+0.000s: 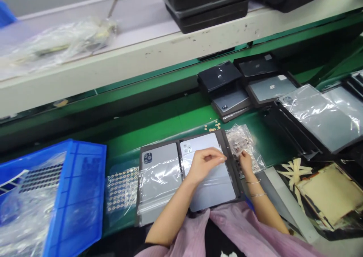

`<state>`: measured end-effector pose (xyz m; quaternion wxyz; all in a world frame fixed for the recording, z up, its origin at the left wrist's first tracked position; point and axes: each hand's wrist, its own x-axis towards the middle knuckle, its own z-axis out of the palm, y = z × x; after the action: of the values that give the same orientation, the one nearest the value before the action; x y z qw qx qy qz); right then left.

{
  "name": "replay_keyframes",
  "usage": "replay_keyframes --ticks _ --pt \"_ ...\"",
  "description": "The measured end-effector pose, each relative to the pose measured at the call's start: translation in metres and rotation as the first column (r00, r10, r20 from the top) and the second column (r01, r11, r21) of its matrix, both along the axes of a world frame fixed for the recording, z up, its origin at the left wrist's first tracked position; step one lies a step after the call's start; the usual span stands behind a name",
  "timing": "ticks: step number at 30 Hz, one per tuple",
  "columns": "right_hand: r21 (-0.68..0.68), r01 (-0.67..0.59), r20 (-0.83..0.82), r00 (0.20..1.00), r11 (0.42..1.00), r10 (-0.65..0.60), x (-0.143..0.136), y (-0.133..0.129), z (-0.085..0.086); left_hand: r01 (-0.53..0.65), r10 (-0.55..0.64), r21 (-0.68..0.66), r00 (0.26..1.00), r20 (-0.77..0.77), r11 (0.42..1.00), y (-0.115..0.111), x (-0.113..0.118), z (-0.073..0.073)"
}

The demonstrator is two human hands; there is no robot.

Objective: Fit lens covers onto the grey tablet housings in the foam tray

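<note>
My left hand point(205, 164) is over a pale blue tablet back panel point(211, 191), thumb and fingertips brought together in a pinch; whatever is between them is too small to make out. The panel has a camera cluster at its upper left and sits in a dark foam tray point(231, 160). Beside it in the tray lies a grey tablet panel point(161, 170), partly covered by clear film. To the right, my right hand point(245, 163) reaches into a clear plastic bag point(251, 145) of small metallic parts, its fingers closed at the parts, their tips partly hidden.
A blue bin point(85, 196) with plastic-wrapped parts stands left. Near it lies a clear sheet point(121, 189) with rows of small rings. Loose rings point(212, 129) lie behind the tray. Panel stacks point(222, 77) fill the back right. A white shelf point(136, 66) crosses above.
</note>
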<state>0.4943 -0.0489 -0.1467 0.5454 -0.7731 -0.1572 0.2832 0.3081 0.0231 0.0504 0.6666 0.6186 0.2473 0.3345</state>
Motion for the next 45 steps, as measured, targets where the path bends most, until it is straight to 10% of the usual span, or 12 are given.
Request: replay_keyframes --ticks 5,11,15,18,26,45 --pt "-0.040 0.064 0.249 0.967 0.997 -0.052 -0.003 -0.009 0.047 -0.032 0.056 -0.076 0.937 0.344 0.997 -0.028 -0.051 0.024" --pt "0.364 -0.157 0.522 0.851 0.918 -0.061 -0.080 -0.025 0.169 -0.087 0.058 0.048 0.900 0.432 0.995 -0.041 -0.102 0.045" --pt "0.329 -0.729 0.830 0.527 0.601 0.185 -0.141 -0.039 0.244 -0.128 0.063 0.123 0.899 0.432 0.984 -0.046 -0.132 0.045" --pt "0.181 -0.926 0.915 0.282 0.331 0.288 -0.172 -0.039 0.269 -0.145 0.058 0.176 0.904 0.424 0.974 -0.046 -0.153 0.043" --pt "0.084 -0.966 0.880 0.186 0.243 0.436 -0.217 -0.023 0.255 -0.190 0.169 0.056 0.950 0.263 0.980 -0.049 -0.199 0.029" --pt "-0.138 -0.880 0.964 -0.015 0.454 0.264 -0.283 -0.002 0.213 -0.544 0.538 -0.030 0.835 -0.114 0.839 -0.064 -0.248 0.005"
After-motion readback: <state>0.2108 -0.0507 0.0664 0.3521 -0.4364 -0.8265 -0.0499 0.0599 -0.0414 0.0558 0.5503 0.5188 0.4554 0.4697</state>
